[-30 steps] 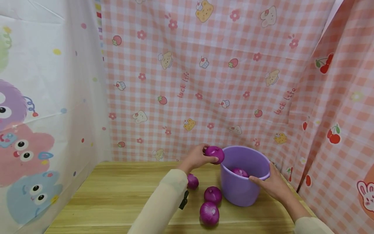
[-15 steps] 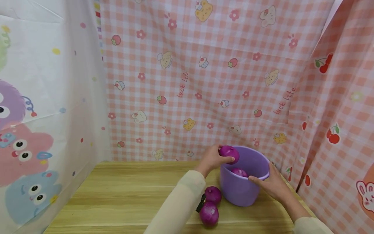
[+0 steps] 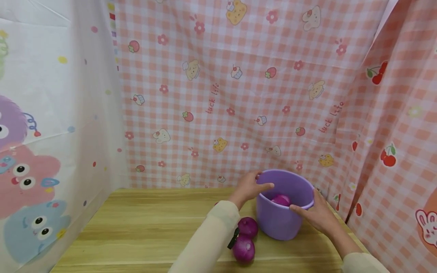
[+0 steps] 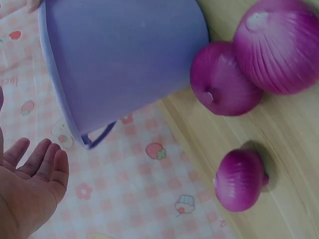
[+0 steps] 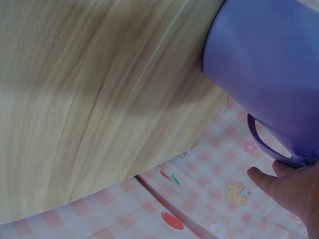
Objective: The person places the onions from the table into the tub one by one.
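Note:
A purple bucket stands upright on the table, with a red onion visible inside. My left hand is at the bucket's left rim, its thumb and fingers spread apart and holding nothing; the left wrist view shows the same hand with loose fingers. With my right hand I grip the right rim, thumb on the near side. Two red onions, a rear one and a front one, touch each other left of the bucket. Another onion lies apart, almost wholly hidden by my left arm in the head view.
The wooden table extends to the left of the onions. A pink checked curtain hangs behind it, and a white printed sheet hangs on the left. The bucket's handle hangs at its side.
My left hand moved right with an onion to the bucket's mouth, then let it go; the onion is out of the fingers. My right hand has stayed on the rim.

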`<state>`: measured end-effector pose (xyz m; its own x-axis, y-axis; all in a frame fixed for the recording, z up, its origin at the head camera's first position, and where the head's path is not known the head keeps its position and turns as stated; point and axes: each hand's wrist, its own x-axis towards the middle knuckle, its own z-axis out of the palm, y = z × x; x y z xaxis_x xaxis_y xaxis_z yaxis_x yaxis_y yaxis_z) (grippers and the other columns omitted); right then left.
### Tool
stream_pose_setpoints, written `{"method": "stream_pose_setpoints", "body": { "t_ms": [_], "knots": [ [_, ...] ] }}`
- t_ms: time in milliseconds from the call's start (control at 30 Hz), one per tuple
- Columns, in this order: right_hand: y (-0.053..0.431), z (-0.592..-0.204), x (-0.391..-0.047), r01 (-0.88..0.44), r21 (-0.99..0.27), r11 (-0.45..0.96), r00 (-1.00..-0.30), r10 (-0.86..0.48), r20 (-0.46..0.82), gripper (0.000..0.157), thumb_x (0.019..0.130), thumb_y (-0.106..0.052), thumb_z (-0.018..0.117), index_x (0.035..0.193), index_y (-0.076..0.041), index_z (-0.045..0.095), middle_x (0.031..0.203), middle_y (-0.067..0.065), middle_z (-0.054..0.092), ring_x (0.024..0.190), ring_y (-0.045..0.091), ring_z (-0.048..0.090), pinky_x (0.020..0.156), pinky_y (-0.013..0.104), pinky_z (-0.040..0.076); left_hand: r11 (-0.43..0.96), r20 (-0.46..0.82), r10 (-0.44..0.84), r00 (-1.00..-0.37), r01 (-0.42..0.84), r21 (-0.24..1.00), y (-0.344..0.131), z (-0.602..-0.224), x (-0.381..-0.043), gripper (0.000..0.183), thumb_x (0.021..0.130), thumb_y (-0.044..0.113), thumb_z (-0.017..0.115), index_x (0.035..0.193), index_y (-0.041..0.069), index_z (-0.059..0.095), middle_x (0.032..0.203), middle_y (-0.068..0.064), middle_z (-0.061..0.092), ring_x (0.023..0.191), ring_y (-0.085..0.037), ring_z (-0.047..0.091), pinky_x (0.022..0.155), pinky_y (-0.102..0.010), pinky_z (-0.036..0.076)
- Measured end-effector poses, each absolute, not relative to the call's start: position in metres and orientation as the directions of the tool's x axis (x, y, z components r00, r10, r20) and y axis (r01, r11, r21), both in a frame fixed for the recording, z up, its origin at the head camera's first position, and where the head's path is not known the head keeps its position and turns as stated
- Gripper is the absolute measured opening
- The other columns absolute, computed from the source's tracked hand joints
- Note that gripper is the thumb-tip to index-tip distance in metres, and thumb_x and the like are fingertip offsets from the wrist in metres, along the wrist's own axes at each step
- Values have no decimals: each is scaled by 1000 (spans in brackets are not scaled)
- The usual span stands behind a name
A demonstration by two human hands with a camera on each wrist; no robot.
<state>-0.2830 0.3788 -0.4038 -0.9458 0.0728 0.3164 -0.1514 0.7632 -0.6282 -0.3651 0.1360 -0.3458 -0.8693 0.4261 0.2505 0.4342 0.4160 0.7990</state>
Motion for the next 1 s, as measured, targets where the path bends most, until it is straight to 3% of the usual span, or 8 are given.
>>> {"method": "stream_pose_setpoints", "body": {
  "t_ms": [200,400,567,1000],
  "knots": [
    [378,-404,-283,-159,-627,763,-939,79,334,100,86,-47,75,151,5,21,140,36,39,125,52,43,98,67,38,391,293,442,-848,476,788,124,-345,-369,56,87,31,77,134,5,60,124,-16,65,113,-33,62,90,-36,53],
    [377,-404,-283,-199,-637,745,-925,72,373,95,85,-42,77,149,5,26,136,33,44,123,49,46,98,62,39,414,269,399,-876,434,800,114,-350,-375,62,85,34,79,135,4,59,122,-19,64,112,-32,61,90,-38,53],
    [377,-404,-284,-209,-644,736,-923,69,378,94,85,-41,77,149,5,27,136,32,45,123,48,47,99,60,39,416,248,377,-892,403,815,104,-353,-379,63,84,37,79,137,8,58,121,-11,64,112,-28,61,89,-38,54],
    [378,-405,-284,-204,-650,732,-927,69,368,96,85,-42,77,150,4,24,137,32,43,124,48,46,99,61,39,448,255,352,-901,401,799,68,-374,-389,69,86,37,76,141,3,52,134,-23,57,122,-37,55,97,-49,49]
  ]
}}
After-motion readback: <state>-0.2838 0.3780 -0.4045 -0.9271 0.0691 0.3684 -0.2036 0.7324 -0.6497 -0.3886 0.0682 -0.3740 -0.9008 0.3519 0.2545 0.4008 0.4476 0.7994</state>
